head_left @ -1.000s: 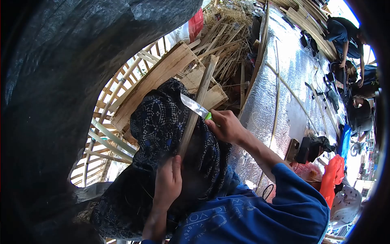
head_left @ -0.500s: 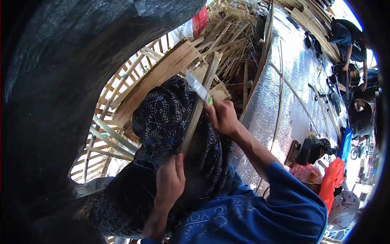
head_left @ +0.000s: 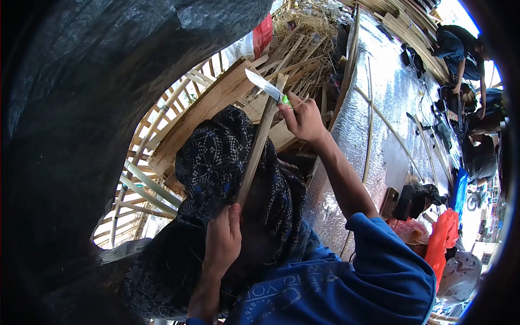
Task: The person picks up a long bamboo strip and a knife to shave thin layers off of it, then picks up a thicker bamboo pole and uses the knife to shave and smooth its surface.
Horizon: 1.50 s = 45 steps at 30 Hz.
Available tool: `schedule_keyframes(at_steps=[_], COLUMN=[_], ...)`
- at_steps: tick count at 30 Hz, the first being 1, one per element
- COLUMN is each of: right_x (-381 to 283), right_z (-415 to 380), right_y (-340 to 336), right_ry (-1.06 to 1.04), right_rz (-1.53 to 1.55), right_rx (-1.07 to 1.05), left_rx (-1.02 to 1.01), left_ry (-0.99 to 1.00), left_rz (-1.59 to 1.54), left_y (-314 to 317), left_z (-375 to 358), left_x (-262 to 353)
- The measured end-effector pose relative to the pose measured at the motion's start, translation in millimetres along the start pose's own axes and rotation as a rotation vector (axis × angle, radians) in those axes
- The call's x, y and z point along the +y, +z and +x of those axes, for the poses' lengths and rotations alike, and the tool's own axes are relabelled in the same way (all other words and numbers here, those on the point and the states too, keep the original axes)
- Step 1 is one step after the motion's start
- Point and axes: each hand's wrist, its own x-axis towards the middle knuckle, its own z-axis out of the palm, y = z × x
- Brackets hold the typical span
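My left hand (head_left: pixel 223 238) is closed around the lower end of a long flat strip of bamboo or wood (head_left: pixel 255 157), thumb along its top. The strip slants up and to the right over my lap, which is draped in a dark patterned cloth (head_left: pixel 216 157). In my right hand (head_left: pixel 304 117) is a knife (head_left: pixel 264 85) with a broad pale blade and a bright green part at the handle. Its blade lies across the strip near the far end. Most of the handle is hidden by my fingers.
Beyond my knees stand a wooden plank (head_left: pixel 208 108) and a heap of shavings and split sticks (head_left: pixel 309 49). A silver foil mat (head_left: pixel 346 141) on the right carries thin strips, a phone (head_left: pixel 390 203) and a cap (head_left: pixel 428 196). Dark sheeting (head_left: pixel 70 135) hangs left. Another person (head_left: pixel 459 51) bends at upper right.
My right hand and the knife have moved up and away, closer to the strip's far end. My left hand keeps its grip, nearly in place.
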Motion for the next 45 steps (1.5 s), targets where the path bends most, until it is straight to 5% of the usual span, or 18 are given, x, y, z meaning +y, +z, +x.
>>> schedule_keyframes(at_steps=[9,12,17,25,27,29,33,37,42,45], right_x=[10.9,-1.5,-23.3,-33.4,-1.8,26.9,15.5,-16.4,-13.5,23.4], right_z=[7.0,-15.0,-94.6,-92.9,-43.1,-19.3,-38.3,-62.6,-40.7,-6.2], right_y=[-9.7,-5.6,-2.8,4.6,-17.9,-15.0,-5.0,5.4,-2.6,-21.6], right_ry=[-0.094,0.085,0.115,-0.051,0.282,0.033,0.007,-0.176,-0.031,-0.145], right_rz=[-0.122,0.034,0.138,0.081,-0.124,-0.154,-0.129,0.043,-0.09,-0.294], right_rx=[-0.013,-0.026,-0.188,-0.211,-0.113,-0.088,0.08,-0.102,-0.249,-0.052], left_rx=[-0.096,0.008,-0.065,-0.029,-0.001,-0.007,0.026,0.018,-0.04,-0.026], left_ry=[-0.095,0.08,-0.059,0.011,0.061,-0.013,0.036,0.099,-0.023,-0.014], left_rz=[0.029,-0.025,-0.025,0.017,0.021,0.082,0.035,-0.012,0.028,0.05], left_y=[-2.4,2.6,-2.0,1.1,-0.1,-2.4,0.7,1.7,-1.6,-0.5], left_z=[4.4,-0.7,-5.1,-8.3,-7.6,-7.4,-6.9,-6.1,-7.3,-7.2], left_x=[3.8,-4.2,1.5,1.0,1.6,6.5,-4.3,-6.5,3.8,4.0])
